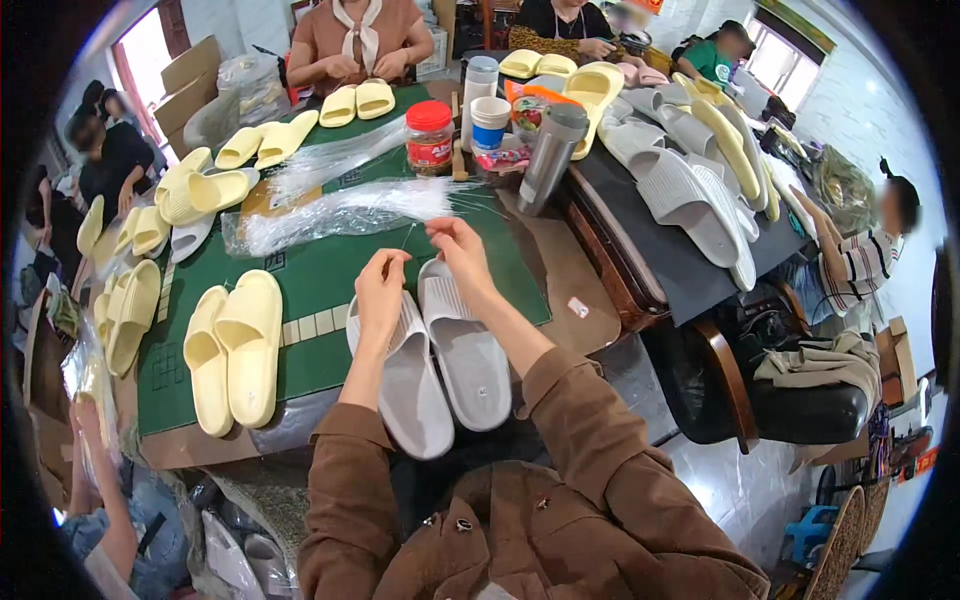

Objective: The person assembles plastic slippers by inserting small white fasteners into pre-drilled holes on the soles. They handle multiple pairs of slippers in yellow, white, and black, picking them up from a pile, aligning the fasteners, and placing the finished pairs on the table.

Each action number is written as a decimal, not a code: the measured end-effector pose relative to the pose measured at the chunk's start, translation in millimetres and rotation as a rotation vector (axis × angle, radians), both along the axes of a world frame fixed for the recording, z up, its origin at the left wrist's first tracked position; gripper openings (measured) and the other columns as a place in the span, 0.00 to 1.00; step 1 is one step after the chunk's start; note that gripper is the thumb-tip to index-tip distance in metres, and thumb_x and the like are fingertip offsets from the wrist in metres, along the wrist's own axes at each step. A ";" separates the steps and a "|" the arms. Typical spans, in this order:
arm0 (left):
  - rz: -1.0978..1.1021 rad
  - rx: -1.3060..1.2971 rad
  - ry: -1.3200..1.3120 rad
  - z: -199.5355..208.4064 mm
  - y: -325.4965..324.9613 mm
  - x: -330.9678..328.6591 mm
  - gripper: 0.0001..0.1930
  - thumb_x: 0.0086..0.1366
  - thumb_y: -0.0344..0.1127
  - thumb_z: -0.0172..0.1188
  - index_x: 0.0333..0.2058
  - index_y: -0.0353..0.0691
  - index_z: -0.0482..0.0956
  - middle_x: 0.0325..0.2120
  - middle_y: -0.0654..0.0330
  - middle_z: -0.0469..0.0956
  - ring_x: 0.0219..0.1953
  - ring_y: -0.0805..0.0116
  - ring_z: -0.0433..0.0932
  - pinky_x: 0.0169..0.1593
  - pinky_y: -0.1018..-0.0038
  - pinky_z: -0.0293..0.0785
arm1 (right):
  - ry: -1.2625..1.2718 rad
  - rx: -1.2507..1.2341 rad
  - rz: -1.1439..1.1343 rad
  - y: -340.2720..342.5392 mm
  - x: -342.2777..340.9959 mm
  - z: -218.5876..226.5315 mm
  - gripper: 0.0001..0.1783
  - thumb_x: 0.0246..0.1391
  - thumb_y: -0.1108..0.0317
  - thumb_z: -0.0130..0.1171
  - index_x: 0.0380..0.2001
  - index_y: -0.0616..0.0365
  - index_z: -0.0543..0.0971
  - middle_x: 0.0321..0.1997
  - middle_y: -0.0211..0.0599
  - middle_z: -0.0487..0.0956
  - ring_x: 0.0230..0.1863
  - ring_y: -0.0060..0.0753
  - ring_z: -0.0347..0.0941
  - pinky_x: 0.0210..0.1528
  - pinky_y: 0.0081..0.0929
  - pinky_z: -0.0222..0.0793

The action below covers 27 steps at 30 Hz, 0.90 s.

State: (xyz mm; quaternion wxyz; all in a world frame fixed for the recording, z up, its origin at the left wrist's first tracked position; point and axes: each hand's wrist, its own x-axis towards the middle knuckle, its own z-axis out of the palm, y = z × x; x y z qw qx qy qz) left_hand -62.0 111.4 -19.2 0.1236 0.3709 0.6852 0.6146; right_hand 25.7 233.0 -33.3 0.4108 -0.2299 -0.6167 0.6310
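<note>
A pair of grey slippers (465, 365) lies side by side at the table's near edge, toes pointing away from me. My left hand (380, 295) is over the toe of the left slipper, thumb and fingers pinched together. Just above the right slipper's toe, my right hand (462, 258) is also closed in a pinch. A thin clear plastic strand (409, 236) shows faintly between my fingertips; its ends are too fine to follow. Right beyond my hands, a bundle of white plastic strands (350, 218) lies in a clear bag. To the left rests a pair of pale yellow slippers (247, 350).
More yellow slippers (205, 190) line the left side of the green table mat (330, 375). A red-lidded jar (429, 140), a paper cup (489, 122) and a steel flask (553, 160) stand beyond my right hand. Grey slippers (690, 200) pile up on the right table. Several people work around.
</note>
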 end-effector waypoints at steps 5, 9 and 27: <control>0.008 -0.062 0.150 -2.3 4.3 1.3 0.08 0.64 0.30 0.53 0.35 0.32 0.78 0.25 0.55 0.78 0.26 0.69 0.74 0.32 0.71 0.69 | -0.107 0.357 0.119 -7.7 -3.7 4.2 0.11 0.56 0.65 0.58 0.37 0.60 0.82 0.39 0.32 0.79 0.42 0.25 0.73 0.45 0.23 0.68; -0.032 -0.033 0.118 -2.4 2.5 1.8 0.07 0.63 0.28 0.53 0.36 0.31 0.78 0.26 0.55 0.79 0.28 0.70 0.75 0.34 0.74 0.70 | 0.018 -0.104 0.050 0.3 6.6 32.9 0.10 0.61 0.60 0.54 0.37 0.53 0.80 0.37 0.21 0.79 0.39 0.13 0.71 0.38 0.17 0.68; -0.011 0.095 0.504 31.6 -9.1 15.4 0.07 0.61 0.24 0.54 0.37 0.35 0.77 0.34 0.53 0.76 0.35 0.58 0.76 0.37 0.68 0.71 | -0.764 0.938 -1.151 128.5 319.9 123.8 0.24 0.48 0.62 0.63 0.50 0.48 0.74 0.51 0.35 0.70 0.47 0.42 0.71 0.47 0.37 0.68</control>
